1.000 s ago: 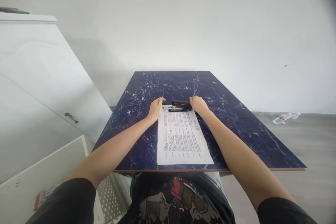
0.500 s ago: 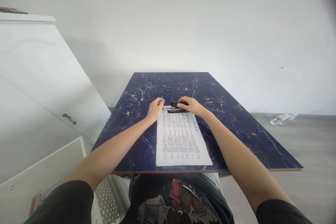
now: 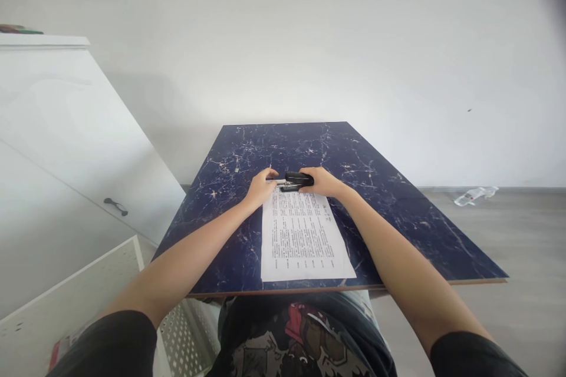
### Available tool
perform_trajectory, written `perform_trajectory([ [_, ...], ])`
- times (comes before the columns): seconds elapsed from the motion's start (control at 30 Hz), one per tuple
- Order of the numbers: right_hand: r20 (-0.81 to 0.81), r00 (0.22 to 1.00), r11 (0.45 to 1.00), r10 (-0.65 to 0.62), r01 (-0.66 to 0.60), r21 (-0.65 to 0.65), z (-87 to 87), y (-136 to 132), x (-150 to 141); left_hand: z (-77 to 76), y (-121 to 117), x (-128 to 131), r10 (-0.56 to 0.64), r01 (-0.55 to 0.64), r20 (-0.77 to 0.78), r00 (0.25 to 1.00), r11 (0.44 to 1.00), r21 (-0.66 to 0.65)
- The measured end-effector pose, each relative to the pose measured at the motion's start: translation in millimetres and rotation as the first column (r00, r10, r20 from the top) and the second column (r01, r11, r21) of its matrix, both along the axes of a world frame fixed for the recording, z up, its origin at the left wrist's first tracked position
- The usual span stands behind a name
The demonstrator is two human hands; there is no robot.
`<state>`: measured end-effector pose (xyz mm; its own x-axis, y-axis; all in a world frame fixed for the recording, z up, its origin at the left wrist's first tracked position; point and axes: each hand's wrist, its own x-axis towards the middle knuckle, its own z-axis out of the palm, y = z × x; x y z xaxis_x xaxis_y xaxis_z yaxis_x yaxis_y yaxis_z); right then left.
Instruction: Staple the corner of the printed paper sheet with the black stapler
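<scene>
A printed white sheet of paper lies on the dark blue marbled tabletop, reaching to its near edge. A black stapler sits across the sheet's far edge. My right hand is closed over the stapler's right end. My left hand rests at the sheet's far left corner with fingers curled, its fingertips touching the stapler's metal front end.
A white cabinet with a dark handle stands at the left. A white perforated board leans below it. A crumpled plastic bottle lies on the grey floor at the right. A white wall is behind the table.
My right hand slid left from the stapler's right end and closed over its body. The stapler shifted slightly left. My left hand stayed at the sheet's corner.
</scene>
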<state>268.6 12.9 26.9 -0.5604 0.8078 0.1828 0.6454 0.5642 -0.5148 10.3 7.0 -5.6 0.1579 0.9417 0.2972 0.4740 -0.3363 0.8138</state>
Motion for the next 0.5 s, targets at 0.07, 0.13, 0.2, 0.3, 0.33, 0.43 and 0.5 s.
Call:
perform_trajectory([
  [0.07,-0.017,1.0,1.0,-0.01,0.01,-0.003,1.3,-1.1,0.8,1.5,-0.4,-0.4,0.028,-0.028,0.117,0.993,1.0,0.005],
  [0.13,-0.022,0.999,0.999,-0.036,0.036,-0.01,3.1,-2.4,1.0,3.3,-0.3,0.0,0.067,-0.072,0.284,0.956,0.997,0.009],
  [0.2,-0.034,0.998,0.998,-0.061,0.061,-0.013,5.8,-3.7,0.8,5.0,0.0,1.4,0.078,-0.084,0.455,0.887,0.996,-0.006],
  [0.3,-0.13,0.985,0.993,-0.111,0.114,0.017,10.9,-5.7,0.2,6.5,-0.1,4.3,0.064,-0.029,0.639,0.766,0.998,-0.064],
  [0.33,-0.176,0.974,0.988,-0.142,0.15,0.033,12.5,-6.4,-0.1,6.7,-0.4,4.9,0.07,-0.012,0.68,0.73,0.996,-0.089],
  [0.43,-0.274,0.926,0.95,-0.258,0.295,0.103,16.4,-8.8,-1.8,6.7,-2.1,5.6,0.106,0.063,0.767,0.633,0.98,-0.188],
  [0.5,-0.295,0.913,0.917,-0.283,0.347,0.195,17.7,-10.8,-4.3,6.9,-3.6,5.6,0.12,0.161,0.811,0.572,0.954,-0.254],
])
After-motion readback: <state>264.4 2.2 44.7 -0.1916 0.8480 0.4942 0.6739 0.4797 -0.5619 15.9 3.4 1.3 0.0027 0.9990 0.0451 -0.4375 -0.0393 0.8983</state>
